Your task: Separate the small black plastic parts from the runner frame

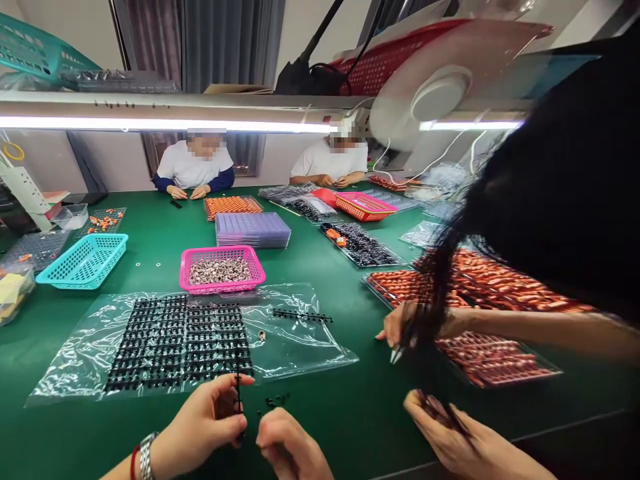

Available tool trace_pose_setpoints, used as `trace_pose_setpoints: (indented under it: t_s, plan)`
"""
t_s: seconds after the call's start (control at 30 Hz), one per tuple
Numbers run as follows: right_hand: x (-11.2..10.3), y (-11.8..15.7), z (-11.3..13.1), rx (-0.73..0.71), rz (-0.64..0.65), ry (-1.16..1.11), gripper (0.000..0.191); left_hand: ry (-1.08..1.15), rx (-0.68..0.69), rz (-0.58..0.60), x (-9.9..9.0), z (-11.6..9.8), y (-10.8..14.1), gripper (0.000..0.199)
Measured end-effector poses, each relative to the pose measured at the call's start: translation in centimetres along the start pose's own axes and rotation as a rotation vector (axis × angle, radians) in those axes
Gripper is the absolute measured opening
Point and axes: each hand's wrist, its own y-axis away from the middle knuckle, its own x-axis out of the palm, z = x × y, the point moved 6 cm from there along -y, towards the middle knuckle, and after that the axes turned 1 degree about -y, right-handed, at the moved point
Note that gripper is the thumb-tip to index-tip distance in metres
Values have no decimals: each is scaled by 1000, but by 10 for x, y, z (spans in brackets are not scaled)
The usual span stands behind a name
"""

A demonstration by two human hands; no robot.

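My left hand (200, 417), with a watch on its wrist, pinches a thin black plastic strip with small side stubs (239, 393), held upright. Close beside it on the right is my right hand (295, 443), its fingers curled in; whatever they hold is hidden. Just beyond my right hand, small black bits (275, 401) lie on the green table. Rows of similar black strips (150, 340) cover a clear plastic sheet (295, 357) ahead of my hands. A single strip (303, 315) and one small brownish piece (262, 335) rest on the sheet's right part.
Behind the sheet stands a pink basket (185, 270) of small brownish pieces, with stacked clear trays (253, 230) beyond. A turquoise basket (83, 263) is at left. Close on my right, a co-worker's hands (460, 433) work beside trays of orange-brown parts (520, 280). Two people sit opposite.
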Motion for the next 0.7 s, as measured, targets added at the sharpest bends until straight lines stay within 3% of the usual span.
trace_pose_setpoints:
  t_s: [0.07, 0.13, 0.27, 0.4, 0.7]
  plan:
    - [-4, 0, -6, 133, -11, -13, 15, -30, 45, -15, -2, -2, -2, 57]
    - [-8, 0, -9, 174, 10, 81, 15, -20, 90, -38, -6, -5, -3, 53]
    - [-5, 4, -13, 70, 35, 360, 17, -22, 154, -155, -20, -11, -5, 43]
    - [4, 9, -16, -9, 51, 536, 19, 0, 155, -187, -21, -11, -6, 40]
    - [-3, 9, -15, 36, 11, 473, 23, 96, 152, -207, -12, -13, -1, 39]
